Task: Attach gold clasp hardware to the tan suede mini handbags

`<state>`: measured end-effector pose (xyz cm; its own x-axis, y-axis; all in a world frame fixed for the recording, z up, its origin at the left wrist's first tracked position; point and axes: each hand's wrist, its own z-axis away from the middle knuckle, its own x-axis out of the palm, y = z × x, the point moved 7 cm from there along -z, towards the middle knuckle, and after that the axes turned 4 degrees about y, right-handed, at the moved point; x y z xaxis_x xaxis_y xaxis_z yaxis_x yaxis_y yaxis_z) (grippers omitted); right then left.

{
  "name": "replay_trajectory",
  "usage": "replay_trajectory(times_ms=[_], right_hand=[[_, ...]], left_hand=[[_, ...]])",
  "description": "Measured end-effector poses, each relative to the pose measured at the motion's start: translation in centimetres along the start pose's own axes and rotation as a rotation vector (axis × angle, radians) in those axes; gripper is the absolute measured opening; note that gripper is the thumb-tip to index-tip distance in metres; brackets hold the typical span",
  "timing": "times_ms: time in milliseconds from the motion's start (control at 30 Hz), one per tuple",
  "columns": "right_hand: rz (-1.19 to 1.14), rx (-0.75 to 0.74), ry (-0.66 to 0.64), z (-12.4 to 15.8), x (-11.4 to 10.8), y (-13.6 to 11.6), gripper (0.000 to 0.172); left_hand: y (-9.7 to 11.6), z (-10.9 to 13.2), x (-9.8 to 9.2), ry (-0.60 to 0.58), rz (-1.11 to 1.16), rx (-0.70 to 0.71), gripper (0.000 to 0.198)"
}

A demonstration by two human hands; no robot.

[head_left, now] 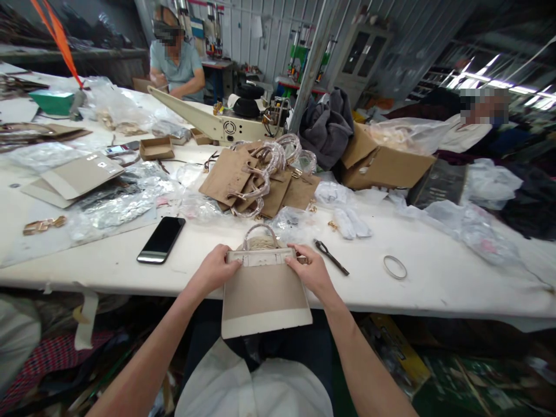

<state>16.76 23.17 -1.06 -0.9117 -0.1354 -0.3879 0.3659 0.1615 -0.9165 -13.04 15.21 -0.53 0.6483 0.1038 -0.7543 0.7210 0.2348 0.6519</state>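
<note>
A beige bag panel point(267, 292) with a pale lower strip hangs over the table's front edge, held at both upper corners. My left hand point(216, 266) is closed on its upper left corner, thumb on the near face. At the upper right corner my right hand point(310, 267) grips it the same way, fingers mostly behind. A wrapped curved handle point(260, 227) rises just behind the panel's top edge. To the right of my right hand lies a dark slim tool point(332, 258). A black phone point(161, 239) rests to the left of my left hand.
Brown bag pieces with plastic-wrapped handles point(260, 179) are heaped ahead. Behind them stands a cream machine point(230, 124). A roll of tape or ring point(394, 267) lies right. More beige panels point(82, 174) are at left, a cardboard box point(386, 162) at right. A person point(185, 66) sits across the table.
</note>
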Motion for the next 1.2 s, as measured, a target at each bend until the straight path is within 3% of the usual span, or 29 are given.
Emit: replay_trajectory(times_ms=[267,567,867,1200], right_hand=[[-0.199,0.161,-0.048,0.2,0.7,1.6,0.054],[-0.261,0.216,-0.044,0.3,1.0,1.4,0.054],[-0.216,0.067,-0.006,-0.1,0.7,0.2,0.044],[-0.24,0.061,-0.084,-0.6,0.1,0.5,0.04]], left_hand=[[0.1,0.2,1.9,0.132,0.035,-0.005,0.025],[0.3,0.7,2.0,0.206,0.09,0.068,0.034],[1.0,0.9,1.6,0.234,0.133,0.206,0.037],[-0.8,-0.8,2.6,0.143,0.119,0.167,0.063]])
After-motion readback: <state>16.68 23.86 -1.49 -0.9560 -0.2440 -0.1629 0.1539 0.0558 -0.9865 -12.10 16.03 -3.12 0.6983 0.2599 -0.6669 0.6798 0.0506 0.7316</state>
